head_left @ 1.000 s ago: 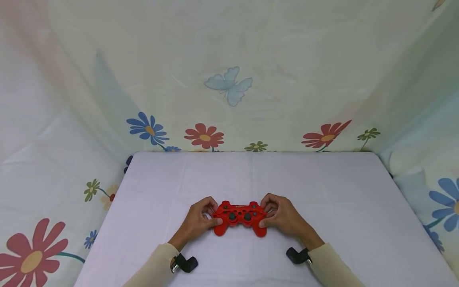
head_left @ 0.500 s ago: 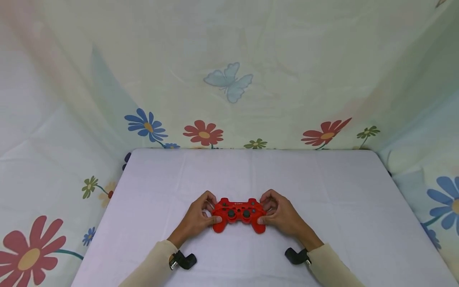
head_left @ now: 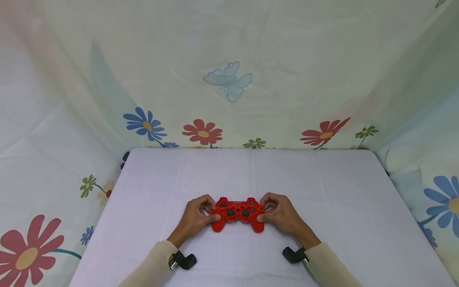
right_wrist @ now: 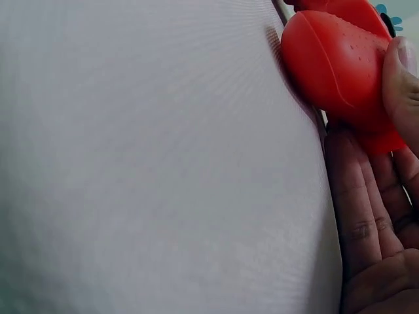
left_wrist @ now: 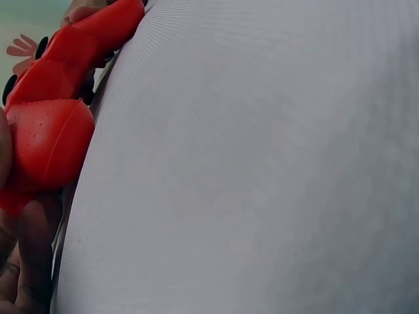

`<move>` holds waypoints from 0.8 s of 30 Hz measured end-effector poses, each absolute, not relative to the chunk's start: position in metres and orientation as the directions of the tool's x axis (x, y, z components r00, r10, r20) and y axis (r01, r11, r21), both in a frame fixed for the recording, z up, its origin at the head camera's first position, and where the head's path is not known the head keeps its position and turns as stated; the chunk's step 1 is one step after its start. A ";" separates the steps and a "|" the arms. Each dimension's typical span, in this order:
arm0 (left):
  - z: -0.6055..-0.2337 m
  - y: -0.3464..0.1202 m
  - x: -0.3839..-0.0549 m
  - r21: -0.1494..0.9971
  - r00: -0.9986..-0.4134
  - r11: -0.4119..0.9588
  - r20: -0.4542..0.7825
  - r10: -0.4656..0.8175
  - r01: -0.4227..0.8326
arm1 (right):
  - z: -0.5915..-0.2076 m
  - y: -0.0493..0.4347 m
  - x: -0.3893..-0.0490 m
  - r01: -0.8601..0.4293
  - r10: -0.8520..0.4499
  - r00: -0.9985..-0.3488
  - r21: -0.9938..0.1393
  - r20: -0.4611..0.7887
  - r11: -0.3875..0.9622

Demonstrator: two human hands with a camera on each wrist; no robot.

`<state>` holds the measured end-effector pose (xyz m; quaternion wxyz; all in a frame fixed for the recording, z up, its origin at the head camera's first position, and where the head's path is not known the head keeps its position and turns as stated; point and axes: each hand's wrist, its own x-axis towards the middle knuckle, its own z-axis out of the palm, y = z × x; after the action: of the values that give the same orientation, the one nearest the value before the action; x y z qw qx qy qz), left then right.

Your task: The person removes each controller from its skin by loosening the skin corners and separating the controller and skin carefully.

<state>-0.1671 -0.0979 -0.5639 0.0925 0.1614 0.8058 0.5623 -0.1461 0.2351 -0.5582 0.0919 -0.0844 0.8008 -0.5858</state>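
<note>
A red game controller [head_left: 237, 213] with black thumbsticks lies face up near the middle of the table. My left hand [head_left: 197, 215] pinches its left end, the thumb on the top face and curled fingers at the edge. On the opposite end my right hand [head_left: 283, 215] has the same kind of grip, thumb over the right handle. In the left wrist view the rounded handle [left_wrist: 52, 140] sits just over the cloth, fingertips under it. The right wrist view has the other handle [right_wrist: 334, 62] close to the surface, with fingers [right_wrist: 357, 203] below it.
White cloth covers the table [head_left: 322, 183]. Behind it hangs a pale curtain [head_left: 287, 71] printed with flowers and a butterfly, which also runs down both sides. Black wrist cameras [head_left: 184, 261] sit by the beige sleeves [head_left: 154, 267].
Both hands keep their grip on the controller. The head view has shifted slightly, so the whole scene sits a little higher and further left in it.
</note>
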 end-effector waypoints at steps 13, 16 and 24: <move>-0.553 -0.095 -0.167 0.898 -0.915 0.397 0.015 0.403 0.189 | -0.553 0.232 -0.141 -0.044 -0.223 -0.974 -0.927 -0.043 0.373; -0.548 -0.094 -0.166 0.867 -0.913 0.445 0.030 0.407 0.226 | -0.548 0.229 -0.140 -0.066 -0.221 -0.975 -0.905 -0.032 0.421; -0.542 -0.087 -0.164 0.805 -0.895 0.515 0.045 0.443 0.295 | -0.535 0.227 -0.139 -0.111 -0.252 -0.967 -0.857 -0.022 0.502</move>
<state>-0.1639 -0.0875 -0.5422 0.0833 0.2130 0.8663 0.4440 -0.1391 0.2271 -0.5348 0.0723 -0.1053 0.8637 -0.4875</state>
